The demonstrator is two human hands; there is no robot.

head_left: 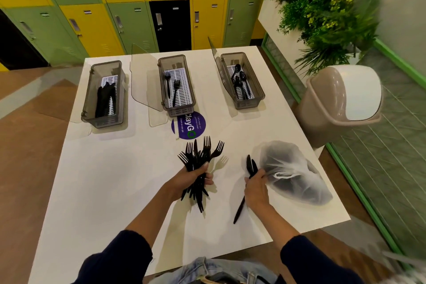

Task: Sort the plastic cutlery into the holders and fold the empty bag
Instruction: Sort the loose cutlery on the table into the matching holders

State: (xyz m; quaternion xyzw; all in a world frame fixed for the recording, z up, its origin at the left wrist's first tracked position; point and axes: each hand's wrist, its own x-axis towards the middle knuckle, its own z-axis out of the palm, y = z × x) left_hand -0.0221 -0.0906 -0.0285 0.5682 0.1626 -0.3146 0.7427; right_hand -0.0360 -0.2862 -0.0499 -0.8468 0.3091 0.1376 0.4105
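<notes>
My left hand (191,180) grips a bunch of black plastic forks (202,154), tines up, over the middle of the white table (110,180). My right hand (255,188) holds a couple of black knives (250,167) right beside the translucent bag (292,173), which lies on the table with dark cutlery inside. Three smoky holders stand in a row at the far side. The left holder (88,94) has knives, the middle holder (190,97) has two forks, and the right holder (258,90) has spoons.
Each holder's clear lid hangs open on its left. A purple round sticker (196,122) lies on the table below the middle holder. A beige swing-lid bin (327,104) stands off the table's right edge, with plants behind it. Lockers line the back wall.
</notes>
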